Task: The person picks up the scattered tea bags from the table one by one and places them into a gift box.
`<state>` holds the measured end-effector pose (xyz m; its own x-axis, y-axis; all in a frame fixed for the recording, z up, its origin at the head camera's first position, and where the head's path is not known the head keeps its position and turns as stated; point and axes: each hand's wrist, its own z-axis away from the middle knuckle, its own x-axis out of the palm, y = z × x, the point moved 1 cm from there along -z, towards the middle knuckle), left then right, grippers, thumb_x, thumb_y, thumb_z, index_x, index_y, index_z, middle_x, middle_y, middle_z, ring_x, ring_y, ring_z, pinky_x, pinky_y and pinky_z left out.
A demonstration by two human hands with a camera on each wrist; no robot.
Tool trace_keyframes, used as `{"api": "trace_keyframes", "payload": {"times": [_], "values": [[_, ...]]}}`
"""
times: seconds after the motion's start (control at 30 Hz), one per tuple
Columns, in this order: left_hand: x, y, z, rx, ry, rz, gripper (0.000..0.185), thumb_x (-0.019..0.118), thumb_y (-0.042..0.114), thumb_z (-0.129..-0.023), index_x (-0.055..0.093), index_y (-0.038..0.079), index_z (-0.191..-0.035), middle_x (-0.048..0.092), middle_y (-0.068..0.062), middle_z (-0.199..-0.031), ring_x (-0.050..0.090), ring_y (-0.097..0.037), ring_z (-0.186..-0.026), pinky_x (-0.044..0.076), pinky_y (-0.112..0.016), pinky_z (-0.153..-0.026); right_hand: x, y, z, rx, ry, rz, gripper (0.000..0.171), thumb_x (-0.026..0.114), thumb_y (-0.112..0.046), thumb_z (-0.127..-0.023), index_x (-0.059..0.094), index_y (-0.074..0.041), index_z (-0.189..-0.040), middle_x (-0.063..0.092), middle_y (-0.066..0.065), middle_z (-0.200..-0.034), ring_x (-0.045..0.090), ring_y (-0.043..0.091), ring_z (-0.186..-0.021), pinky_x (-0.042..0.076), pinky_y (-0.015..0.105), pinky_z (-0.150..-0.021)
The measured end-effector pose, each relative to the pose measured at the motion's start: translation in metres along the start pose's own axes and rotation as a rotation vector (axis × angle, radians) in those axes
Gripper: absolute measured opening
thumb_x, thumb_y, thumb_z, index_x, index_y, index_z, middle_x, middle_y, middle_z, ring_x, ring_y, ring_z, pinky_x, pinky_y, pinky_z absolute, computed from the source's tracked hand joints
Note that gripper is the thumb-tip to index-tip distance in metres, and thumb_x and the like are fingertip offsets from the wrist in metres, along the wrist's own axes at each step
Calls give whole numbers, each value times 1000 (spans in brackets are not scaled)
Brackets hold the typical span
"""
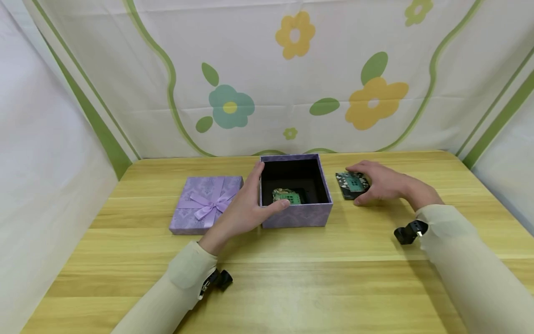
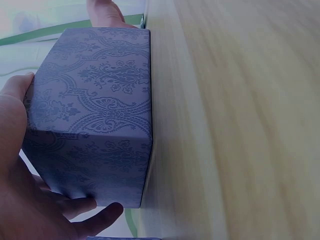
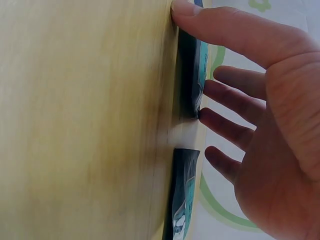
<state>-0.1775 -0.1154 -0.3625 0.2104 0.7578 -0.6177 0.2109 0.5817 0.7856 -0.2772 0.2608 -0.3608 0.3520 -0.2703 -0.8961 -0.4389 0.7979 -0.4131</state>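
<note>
A purple patterned gift box (image 1: 297,215) stands without its lid on the table. My left hand (image 1: 248,204) holds its near left corner, with the thumb at the front rim and the fingers along the left wall. Inside lies a small green-labelled packet (image 1: 288,196). To the box's right, my right hand (image 1: 381,182) spans a flat dark packet with a teal label (image 1: 352,184), thumb on the near side and fingers beyond. Those fingers are spread; firm contact cannot be made out. The right wrist view shows a second dark packet (image 3: 182,195), hidden from the head view.
The matching box lid (image 1: 193,202), with a lilac ribbon bow, lies left of the box. A floral white curtain (image 1: 267,125) hangs along the back edge of the wooden table (image 1: 292,278). White cloth closes off both sides.
</note>
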Motion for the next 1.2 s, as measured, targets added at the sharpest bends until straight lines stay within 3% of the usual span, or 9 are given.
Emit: {"api": "trace_keyframes", "payload": {"times": [0.47, 0.9, 1.2], "values": [[0, 1, 1, -2, 1, -12, 114, 70, 70, -92, -4, 35, -172, -5, 14, -179, 9, -23, -168, 24, -64, -130, 0, 5, 3, -3, 6, 7, 98, 94, -41, -78, 50, -1, -156, 44, 27, -156, 42, 49, -140, 40, 71, -112], [2, 2, -1, 9, 0, -9, 114, 69, 70, -92, -4, 35, -172, -5, 13, -179, 10, -24, -167, 25, -65, -129, 3, 10, 2, 1, 49, 30, 87, 93, -44, -78, 59, -4, -148, 52, 21, -144, 53, 38, -126, 47, 60, -104], [3, 2, -3, 4, -4, -8, 114, 69, 70, -92, -4, 35, -172, -5, 14, -179, 10, -24, -167, 25, -64, -130, -3, 11, 9, 27, 69, -23, 87, 90, -47, -83, 56, -5, -151, 46, 22, -150, 53, 37, -125, 46, 57, -104]]}}
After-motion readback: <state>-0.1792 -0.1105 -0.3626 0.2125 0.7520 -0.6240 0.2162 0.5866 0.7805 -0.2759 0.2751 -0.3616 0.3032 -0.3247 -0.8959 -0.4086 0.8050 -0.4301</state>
